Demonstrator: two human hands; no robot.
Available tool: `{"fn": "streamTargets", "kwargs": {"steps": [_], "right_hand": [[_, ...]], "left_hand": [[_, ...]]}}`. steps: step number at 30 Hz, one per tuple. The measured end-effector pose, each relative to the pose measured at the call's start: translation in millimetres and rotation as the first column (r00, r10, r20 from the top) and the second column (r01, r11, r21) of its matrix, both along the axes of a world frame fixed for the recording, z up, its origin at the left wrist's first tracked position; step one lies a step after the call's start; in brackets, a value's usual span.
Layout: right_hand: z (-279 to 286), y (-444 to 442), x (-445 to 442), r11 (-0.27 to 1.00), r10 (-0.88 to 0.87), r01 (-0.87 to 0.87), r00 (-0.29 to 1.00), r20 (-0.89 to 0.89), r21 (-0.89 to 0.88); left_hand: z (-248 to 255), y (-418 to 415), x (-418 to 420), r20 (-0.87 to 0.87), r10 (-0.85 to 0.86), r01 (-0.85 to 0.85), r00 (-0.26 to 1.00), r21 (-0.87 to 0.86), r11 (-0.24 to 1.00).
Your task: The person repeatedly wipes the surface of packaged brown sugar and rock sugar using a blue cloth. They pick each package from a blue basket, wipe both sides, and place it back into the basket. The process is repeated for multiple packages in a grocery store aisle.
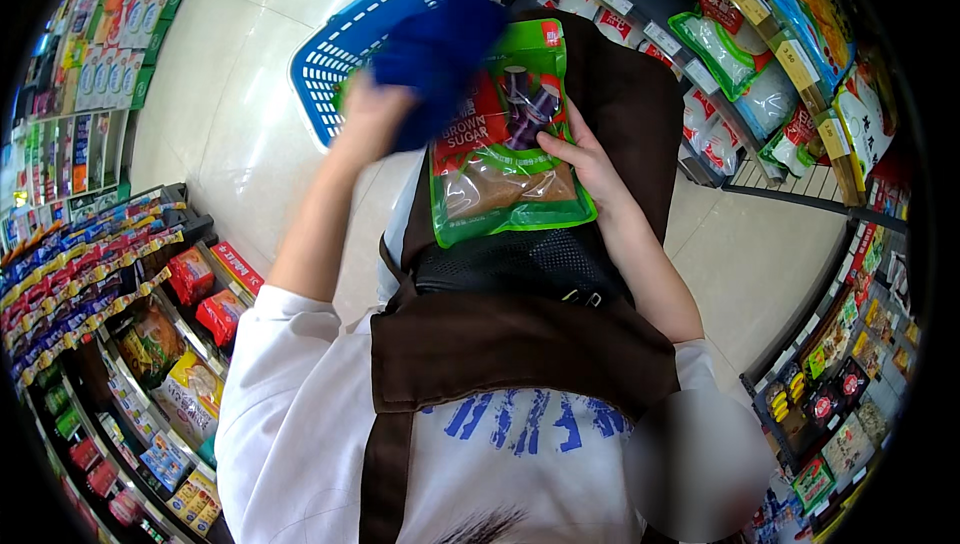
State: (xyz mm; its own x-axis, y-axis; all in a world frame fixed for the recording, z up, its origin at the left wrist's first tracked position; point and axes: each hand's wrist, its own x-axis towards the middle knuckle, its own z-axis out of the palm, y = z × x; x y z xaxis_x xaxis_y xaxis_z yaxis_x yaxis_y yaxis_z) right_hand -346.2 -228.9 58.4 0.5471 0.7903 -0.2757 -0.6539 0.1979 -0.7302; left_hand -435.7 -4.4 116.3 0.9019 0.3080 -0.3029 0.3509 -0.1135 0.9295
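Observation:
My right hand (592, 161) grips the right edge of a green and red plastic bag of brown sugar (502, 184), thumb on its front. Through a clear window in its lower part, brown contents show. In my left hand (371, 113) is a dark blue cloth (442, 56), blurred by motion. The cloth covers the bag's upper left side; whether the two touch I cannot tell. Behind the cloth, a blue shopping basket with a white rim (311, 41) stands on the tiled floor. Part of its inside is hidden.
Shelves of bagged goods (720, 56) rise at the upper right, with price tags along their edges. Snack shelves (112, 319) curve round on the left, and another packet rack (840, 364) is at the lower right. A brown apron (630, 94) covers my lap.

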Motion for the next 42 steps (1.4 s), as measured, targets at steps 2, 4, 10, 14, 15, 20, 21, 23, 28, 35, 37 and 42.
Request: {"fn": "streamTargets", "kwargs": {"steps": [2, 4, 10, 14, 15, 20, 21, 23, 28, 35, 37, 42], "right_hand": [[-1, -1, -3, 0.999, -0.042, 0.040, 0.997, -0.072, -0.033], [-16, -5, -6, 0.996, -0.084, 0.079, 0.979, -0.187, -0.033], [-1, 0, -4, 0.996, -0.081, 0.080, 0.995, -0.050, -0.035], [-3, 1, -7, 0.990, -0.128, 0.128, 0.992, -0.007, 0.059], [-4, 2, -9, 0.987, -0.132, 0.134, 0.991, -0.034, 0.084], [-12, 0, -18, 0.980, -0.190, 0.197, 0.966, -0.178, 0.021], [-15, -1, -19, 0.975, -0.221, 0.223, 0.951, -0.215, -0.013], [-22, -3, -21, 0.961, -0.275, 0.261, 0.918, -0.285, -0.087], [-11, 0, -16, 0.980, -0.177, 0.188, 0.973, -0.145, 0.066], [31, -9, 2, 0.939, -0.327, 0.343, 0.909, 0.259, -0.016], [71, -15, 13, 0.892, -0.366, 0.451, 0.773, 0.518, -0.043], [107, -26, 29, 0.941, -0.209, 0.313, 0.250, 0.945, 0.126]], "left_hand": [[0, -52, 35, 0.108, -0.367, 0.166, 0.924, 0.752, 0.638], [-10, -75, 63, 0.121, -0.558, 0.094, 0.821, 0.935, 0.341], [-28, -49, 110, -0.139, -0.423, 0.414, 0.896, 0.607, 0.678], [-29, -36, 77, -0.002, -0.214, 0.183, 0.977, 0.531, 0.827], [-29, -35, 64, 0.034, -0.238, 0.165, 0.971, 0.626, 0.762], [-7, -58, -1, -0.021, -0.427, 0.267, 0.904, 0.808, 0.525], [-1, -63, -12, -0.035, -0.490, 0.319, 0.871, 0.798, 0.511], [1, -60, -32, -0.027, -0.566, 0.425, 0.824, 0.690, 0.586], [5, -44, -78, 0.065, -0.502, 0.433, 0.863, 0.417, 0.799], [-22, -21, -161, -0.135, 0.232, -0.249, 0.963, -0.127, 0.960], [-43, -23, -172, 0.035, 0.643, -0.603, 0.765, -0.310, 0.735], [-7, -17, -130, 0.224, 0.786, -0.557, 0.576, -0.596, 0.578]]}}
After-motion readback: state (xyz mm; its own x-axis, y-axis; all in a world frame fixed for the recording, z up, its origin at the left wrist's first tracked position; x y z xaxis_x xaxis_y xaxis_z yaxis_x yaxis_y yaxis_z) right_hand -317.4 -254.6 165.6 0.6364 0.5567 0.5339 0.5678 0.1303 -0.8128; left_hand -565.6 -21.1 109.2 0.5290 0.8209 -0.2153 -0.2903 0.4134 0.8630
